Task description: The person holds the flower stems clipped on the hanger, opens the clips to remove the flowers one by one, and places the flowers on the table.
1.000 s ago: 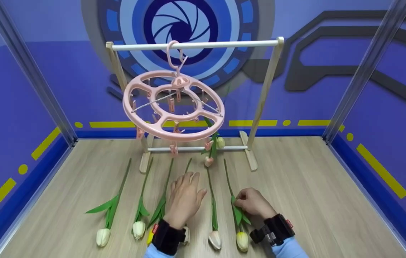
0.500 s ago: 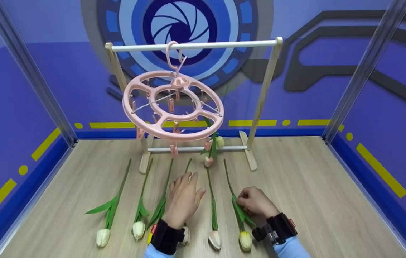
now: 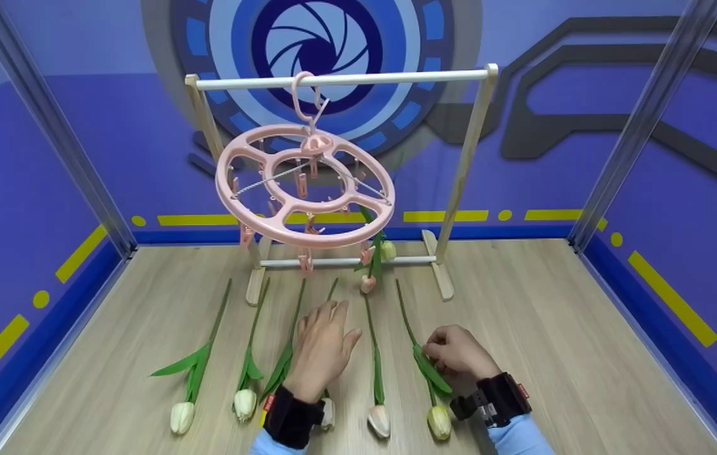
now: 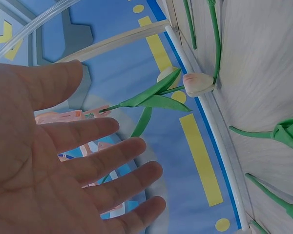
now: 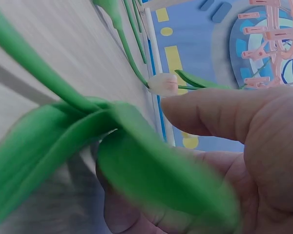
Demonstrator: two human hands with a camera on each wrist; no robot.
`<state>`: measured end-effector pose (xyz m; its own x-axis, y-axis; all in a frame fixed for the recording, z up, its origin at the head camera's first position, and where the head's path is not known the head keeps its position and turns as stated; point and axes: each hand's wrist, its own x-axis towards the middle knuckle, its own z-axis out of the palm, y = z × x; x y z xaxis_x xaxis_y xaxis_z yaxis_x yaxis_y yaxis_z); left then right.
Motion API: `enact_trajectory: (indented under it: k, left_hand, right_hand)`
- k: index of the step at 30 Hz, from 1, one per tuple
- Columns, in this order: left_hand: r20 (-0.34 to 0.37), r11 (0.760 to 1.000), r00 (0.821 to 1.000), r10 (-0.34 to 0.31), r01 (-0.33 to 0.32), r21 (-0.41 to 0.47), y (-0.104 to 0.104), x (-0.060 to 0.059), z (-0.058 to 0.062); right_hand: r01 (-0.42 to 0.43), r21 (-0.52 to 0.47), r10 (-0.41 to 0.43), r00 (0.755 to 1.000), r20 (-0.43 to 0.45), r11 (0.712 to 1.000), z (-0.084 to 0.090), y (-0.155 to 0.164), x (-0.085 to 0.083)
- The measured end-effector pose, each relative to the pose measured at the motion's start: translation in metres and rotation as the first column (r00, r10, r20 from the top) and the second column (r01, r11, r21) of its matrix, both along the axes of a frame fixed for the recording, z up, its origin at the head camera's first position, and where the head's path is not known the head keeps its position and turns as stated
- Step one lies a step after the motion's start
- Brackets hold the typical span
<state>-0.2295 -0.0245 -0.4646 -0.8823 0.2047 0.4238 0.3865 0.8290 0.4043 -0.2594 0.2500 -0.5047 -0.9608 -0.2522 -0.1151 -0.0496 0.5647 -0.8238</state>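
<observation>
My right hand (image 3: 444,355) pinches the green leaves and stem of the rightmost tulip (image 3: 438,421), whose yellow head lies near the table's front edge. In the right wrist view my thumb and fingers (image 5: 224,117) close round its broad leaf (image 5: 151,165). My left hand (image 3: 324,341) is held flat with straight fingers over the stem of another tulip (image 3: 328,414), holding nothing; its bare palm (image 4: 49,175) fills the left wrist view. A pink round clip hanger (image 3: 305,186) hangs from the rack's white rod (image 3: 396,78), with one tulip (image 3: 374,262) clipped head down.
Three more tulips (image 3: 181,417) (image 3: 245,403) (image 3: 379,420) lie in a row on the wooden table (image 3: 554,328). The wooden rack's feet (image 3: 441,272) stand behind them. Blue walls and metal posts (image 3: 624,158) close in the sides and back.
My right hand has drawn the rightmost tulip slightly right and toward me, tilting its stem. The left hand has barely shifted and stays flat.
</observation>
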Motion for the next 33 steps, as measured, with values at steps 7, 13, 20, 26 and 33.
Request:
enact_trajectory:
  k: [7, 13, 20, 26, 33]
  left_hand:
    - [0.014, 1.000, 1.000, -0.004, 0.004, 0.018, -0.002, 0.002, 0.004]
    - [-0.007, 0.998, 1.000, -0.030, 0.031, 0.055, -0.002, 0.004, 0.008]
    - [-0.006, 0.969, 0.987, -0.162, 0.160, 0.186, 0.001, 0.005, 0.017]
    - [0.008, 0.940, 0.975, -0.223, 0.213, 0.268, 0.007, 0.004, 0.032]
    - [-0.028, 0.940, 0.963, -0.267, 0.267, 0.213, 0.015, 0.004, 0.060]
  right_hand:
    - [0.007, -0.053, -0.005, 0.999, 0.040, 0.999, 0.002, 0.005, -0.001]
    - [0.005, -0.051, -0.005, 1.000, 0.008, 0.999, 0.007, 0.009, 0.000]
    - [-0.008, -0.041, 0.003, 0.993, -0.117, 0.999, 0.019, 0.011, 0.000]
    - [-0.026, -0.016, 0.022, 0.976, -0.215, 1.000, 0.034, 0.012, -0.006]
    - [-0.038, 0.003, 0.037, 0.945, -0.325, 0.999, 0.047, 0.008, -0.015]
